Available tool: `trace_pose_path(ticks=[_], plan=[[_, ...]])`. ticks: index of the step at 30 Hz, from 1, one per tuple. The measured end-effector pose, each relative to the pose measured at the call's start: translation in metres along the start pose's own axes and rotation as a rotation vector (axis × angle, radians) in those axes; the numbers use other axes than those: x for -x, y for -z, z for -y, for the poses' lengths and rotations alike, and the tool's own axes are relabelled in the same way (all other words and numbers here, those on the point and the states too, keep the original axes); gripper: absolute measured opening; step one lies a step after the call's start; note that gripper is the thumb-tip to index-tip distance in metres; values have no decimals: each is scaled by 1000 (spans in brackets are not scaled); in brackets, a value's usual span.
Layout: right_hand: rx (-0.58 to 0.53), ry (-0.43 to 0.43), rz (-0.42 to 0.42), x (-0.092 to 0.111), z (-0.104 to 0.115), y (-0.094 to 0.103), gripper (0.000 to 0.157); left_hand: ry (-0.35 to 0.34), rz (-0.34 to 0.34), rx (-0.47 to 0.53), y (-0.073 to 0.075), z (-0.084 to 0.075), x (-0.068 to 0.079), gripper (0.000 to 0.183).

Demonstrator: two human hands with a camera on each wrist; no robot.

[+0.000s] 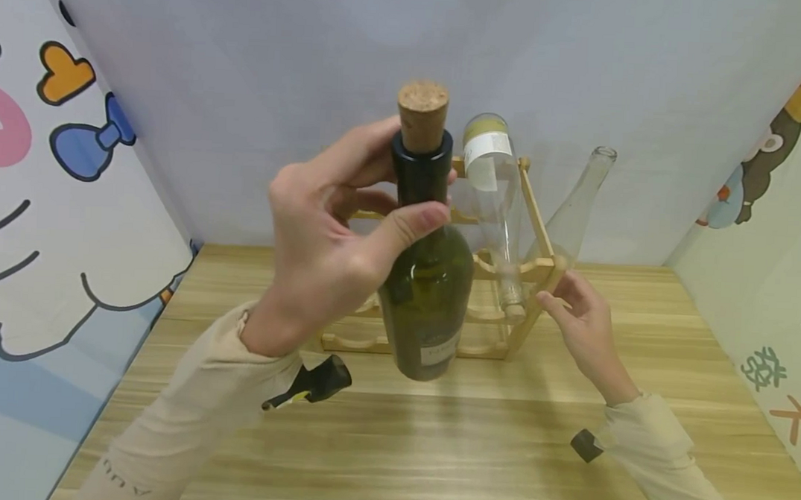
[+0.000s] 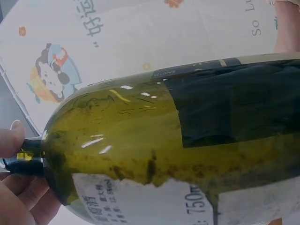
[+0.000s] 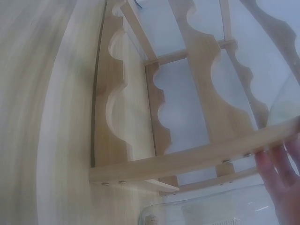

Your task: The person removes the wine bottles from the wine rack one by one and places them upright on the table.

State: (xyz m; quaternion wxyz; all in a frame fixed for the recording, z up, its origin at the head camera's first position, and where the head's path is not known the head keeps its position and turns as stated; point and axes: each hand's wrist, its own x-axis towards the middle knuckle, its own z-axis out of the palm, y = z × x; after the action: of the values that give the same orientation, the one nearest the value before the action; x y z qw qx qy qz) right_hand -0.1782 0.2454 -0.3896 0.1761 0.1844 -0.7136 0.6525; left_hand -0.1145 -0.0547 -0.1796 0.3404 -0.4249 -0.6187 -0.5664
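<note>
My left hand (image 1: 337,240) grips a green glass wine bottle (image 1: 428,296) round its neck, upright and in front of the rack. A cork (image 1: 423,117) sticks up from its mouth. In the left wrist view, a torn white label and a dark label show on the bottle (image 2: 117,126). My right hand (image 1: 585,325) holds the right side of a wooden wine rack (image 1: 537,267), thumb in front. The right wrist view shows its fingers (image 3: 272,173) at the side rail. A clear bottle (image 1: 499,202) lies tilted in the rack, its corked neck low and toward me.
A second clear bottle (image 1: 580,206) stands behind the rack's right side, its mouth uncovered. The wood-grain table (image 1: 431,460) reaches back to a pale wall (image 1: 246,87). Cartoon-printed panels (image 1: 54,190) flank it. Small black devices (image 1: 324,381) sit at both wrists.
</note>
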Motion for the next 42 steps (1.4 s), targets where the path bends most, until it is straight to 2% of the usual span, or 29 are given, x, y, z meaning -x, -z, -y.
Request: trace_pose_path(ticks=[8,17,27,42], plan=[[-15,12,-5,0,0,1,28,10,21,27,-1,3,6,41],[-4,22,15,1,1,4,31,31,8,10,-3,6,14,42],[30,4,20,1,0,3,30,112,29,15,-3,24,33,47],[24,-10,17,1,1,2,29,227,39,12,-8,37,55,47]])
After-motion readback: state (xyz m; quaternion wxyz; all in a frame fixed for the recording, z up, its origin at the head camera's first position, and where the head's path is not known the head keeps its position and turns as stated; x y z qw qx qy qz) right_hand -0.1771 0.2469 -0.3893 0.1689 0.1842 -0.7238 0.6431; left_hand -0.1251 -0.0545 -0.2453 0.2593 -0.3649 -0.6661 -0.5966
